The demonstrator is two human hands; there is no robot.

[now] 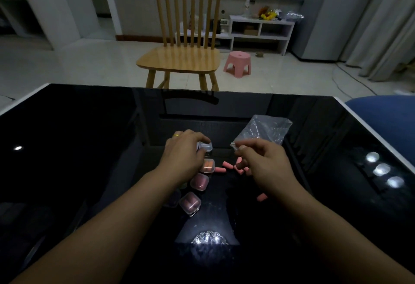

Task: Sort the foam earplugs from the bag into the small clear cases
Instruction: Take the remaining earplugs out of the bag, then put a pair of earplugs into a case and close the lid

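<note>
While the left hand grips a clear case steady mid-frame, the right hand pinches the bag. Its curled fingers perhaps hold earplugs too.

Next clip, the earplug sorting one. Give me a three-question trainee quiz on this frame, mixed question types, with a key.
1. True or false: the left hand grips a small clear case.
2. What does the right hand pinch? A) a pink earplug B) a corner of the plastic bag C) a case lid
3. Fill in: loose pink earplugs lie on the black ____.

Key: 1 true; 2 B; 3 table.
</note>
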